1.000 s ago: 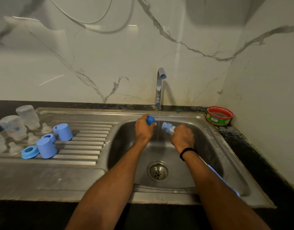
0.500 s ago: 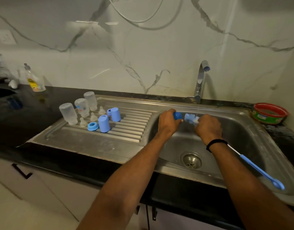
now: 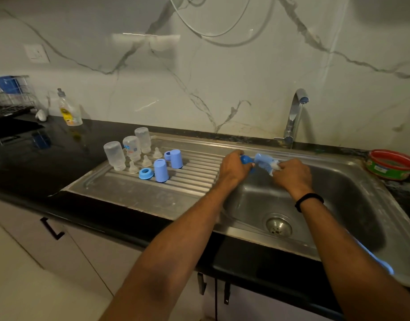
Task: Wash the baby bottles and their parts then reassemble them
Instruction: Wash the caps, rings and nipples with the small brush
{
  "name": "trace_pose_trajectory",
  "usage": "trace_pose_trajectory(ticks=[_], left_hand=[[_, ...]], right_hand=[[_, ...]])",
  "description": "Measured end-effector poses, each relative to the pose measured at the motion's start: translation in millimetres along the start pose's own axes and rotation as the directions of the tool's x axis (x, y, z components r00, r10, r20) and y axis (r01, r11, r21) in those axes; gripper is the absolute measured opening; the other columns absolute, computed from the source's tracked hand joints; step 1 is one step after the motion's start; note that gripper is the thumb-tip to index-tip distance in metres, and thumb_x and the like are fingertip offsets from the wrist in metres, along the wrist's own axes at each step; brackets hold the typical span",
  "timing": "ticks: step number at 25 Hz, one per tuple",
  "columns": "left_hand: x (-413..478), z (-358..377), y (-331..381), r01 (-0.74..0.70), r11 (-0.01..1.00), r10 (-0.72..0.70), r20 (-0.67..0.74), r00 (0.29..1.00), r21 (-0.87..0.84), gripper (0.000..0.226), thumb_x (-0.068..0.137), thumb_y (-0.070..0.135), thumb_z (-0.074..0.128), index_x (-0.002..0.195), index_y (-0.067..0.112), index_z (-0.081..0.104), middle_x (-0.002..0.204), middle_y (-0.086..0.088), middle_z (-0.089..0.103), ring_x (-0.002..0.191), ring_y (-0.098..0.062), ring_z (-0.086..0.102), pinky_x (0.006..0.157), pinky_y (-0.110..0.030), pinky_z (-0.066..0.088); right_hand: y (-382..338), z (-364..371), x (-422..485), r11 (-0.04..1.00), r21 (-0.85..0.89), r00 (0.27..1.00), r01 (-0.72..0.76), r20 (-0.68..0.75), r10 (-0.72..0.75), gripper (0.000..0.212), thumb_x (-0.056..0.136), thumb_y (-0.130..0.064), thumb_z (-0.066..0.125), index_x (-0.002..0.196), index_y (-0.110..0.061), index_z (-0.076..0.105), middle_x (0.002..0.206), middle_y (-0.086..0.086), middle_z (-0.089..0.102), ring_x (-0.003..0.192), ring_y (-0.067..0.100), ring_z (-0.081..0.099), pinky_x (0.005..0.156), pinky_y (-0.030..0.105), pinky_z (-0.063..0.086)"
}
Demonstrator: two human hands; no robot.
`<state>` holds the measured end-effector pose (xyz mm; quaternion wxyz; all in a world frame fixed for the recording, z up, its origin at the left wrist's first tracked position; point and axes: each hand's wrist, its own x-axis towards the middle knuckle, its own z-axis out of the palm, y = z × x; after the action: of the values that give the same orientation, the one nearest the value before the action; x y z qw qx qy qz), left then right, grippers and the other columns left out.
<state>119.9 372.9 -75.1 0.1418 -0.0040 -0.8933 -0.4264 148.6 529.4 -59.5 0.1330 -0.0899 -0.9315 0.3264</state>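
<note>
My left hand (image 3: 233,169) grips a small dark-blue bottle part (image 3: 246,159) over the left edge of the sink basin (image 3: 352,205). My right hand (image 3: 292,176) grips the bottle brush just behind its pale-blue bristle head (image 3: 266,162), which points at that part. The brush's blue handle (image 3: 382,265) runs back under my right forearm. On the ribbed drainboard (image 3: 194,179) stand three upturned clear bottles (image 3: 114,156), several clear nipples (image 3: 146,161), two light-blue caps (image 3: 161,170) and a blue ring (image 3: 145,174).
The faucet (image 3: 294,117) rises behind the basin, to the right of my hands. A drain strainer (image 3: 278,225) sits in the basin floor. A red-rimmed tub (image 3: 392,164) stands at the sink's right end. A dish-soap bottle (image 3: 68,108) and a wire rack (image 3: 9,96) are far left.
Both hands have shifted left, from under the faucet's stream to the basin's left edge. The view has swung left and widened, showing the counter and soap bottle.
</note>
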Motion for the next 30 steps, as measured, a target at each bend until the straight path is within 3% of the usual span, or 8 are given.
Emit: trace_pose_trajectory(ticks=[2,6,10,16,19,22,28,30], left_hand=[[16.5,-18.8,-2.7,0.015,0.998,-0.018,0.039,0.999,0.056,0.053,0.087,0.029,0.078,0.133,0.012,0.059,0.129,-0.011,0.064,0.116,-0.025,0.062,0.097,-0.034,0.051],[68.6,-74.5,-21.7,0.009,0.963,-0.043,0.121,0.992,0.27,0.051,0.078,0.03,0.086,0.123,0.016,0.065,0.127,-0.007,0.065,0.11,-0.022,0.062,0.09,-0.031,0.05],[114.7,-120.7,-46.1,0.038,0.909,-0.097,0.122,0.988,0.416,0.051,0.074,0.032,0.088,0.118,0.014,0.068,0.119,-0.007,0.067,0.096,-0.018,0.058,0.08,-0.029,0.046],[152.4,-140.0,-84.1,0.067,0.822,-0.199,0.176,0.964,0.566,0.054,0.073,0.031,0.09,0.116,0.008,0.068,0.112,-0.01,0.067,0.102,-0.028,0.064,0.091,-0.043,0.055],[160.3,-133.5,-101.9,0.08,0.755,-0.239,0.159,0.958,0.651,0.057,0.069,0.037,0.09,0.115,0.012,0.065,0.113,-0.01,0.067,0.102,-0.032,0.064,0.099,-0.054,0.05],[162.8,-128.3,-114.7,0.092,0.729,-0.253,0.142,0.957,0.678,0.054,0.073,0.039,0.087,0.114,0.013,0.063,0.111,-0.01,0.066,0.105,-0.034,0.062,0.105,-0.059,0.042],[155.2,-129.0,-108.4,0.087,0.701,-0.243,0.122,0.962,0.708,0.061,0.079,0.04,0.082,0.127,0.013,0.056,0.125,-0.009,0.062,0.116,-0.036,0.058,0.111,-0.058,0.034],[146.2,-128.2,-98.3,0.074,0.702,-0.168,0.064,0.984,0.709,0.06,0.083,0.04,0.077,0.131,0.013,0.054,0.13,-0.011,0.061,0.121,-0.036,0.055,0.108,-0.051,0.04]], right_hand=[[-8.0,1.0,0.3,0.996,0.078,0.999,0.043,0.023,-0.045,0.024,0.089,-0.032,0.07,0.088,-0.009,0.077,0.076,0.01,0.071,0.071,0.025,0.067,0.053,0.024,0.044],[-37.6,14.1,9.9,0.974,0.192,0.992,0.12,0.026,-0.127,0.023,0.091,-0.03,0.067,0.089,-0.009,0.076,0.078,0.011,0.072,0.074,0.025,0.068,0.067,0.031,0.054],[-72.0,39.0,31.5,0.976,0.121,0.981,0.183,0.039,-0.188,0.02,0.089,-0.026,0.069,0.094,-0.007,0.076,0.082,0.011,0.07,0.077,0.027,0.064,0.064,0.029,0.046],[-97.5,75.4,53.0,0.969,0.138,0.975,0.205,0.063,-0.215,0.012,0.087,-0.02,0.068,0.08,-0.012,0.073,0.076,0.007,0.062,0.073,0.022,0.06,0.059,0.023,0.039],[-93.7,88.8,58.9,0.971,0.116,0.973,0.207,0.078,-0.217,0.014,0.087,-0.017,0.067,0.074,-0.014,0.066,0.071,0.003,0.056,0.066,0.019,0.055,0.046,0.02,0.03],[-85.8,96.8,62.2,0.975,0.092,0.974,0.2,0.087,-0.208,0.021,0.087,-0.017,0.066,0.068,-0.016,0.058,0.071,0.004,0.055,0.066,0.02,0.054,0.045,0.02,0.028],[-74.8,94.8,59.3,0.977,0.104,0.976,0.185,0.099,-0.196,0.011,0.087,-0.018,0.068,0.077,-0.013,0.068,0.075,0.006,0.063,0.073,0.023,0.064,0.057,0.025,0.045],[-72.6,89.3,55.4,0.979,0.107,0.979,0.171,0.092,-0.181,0.013,0.087,-0.017,0.066,0.074,-0.013,0.067,0.075,0.007,0.064,0.071,0.023,0.064,0.055,0.025,0.045]])
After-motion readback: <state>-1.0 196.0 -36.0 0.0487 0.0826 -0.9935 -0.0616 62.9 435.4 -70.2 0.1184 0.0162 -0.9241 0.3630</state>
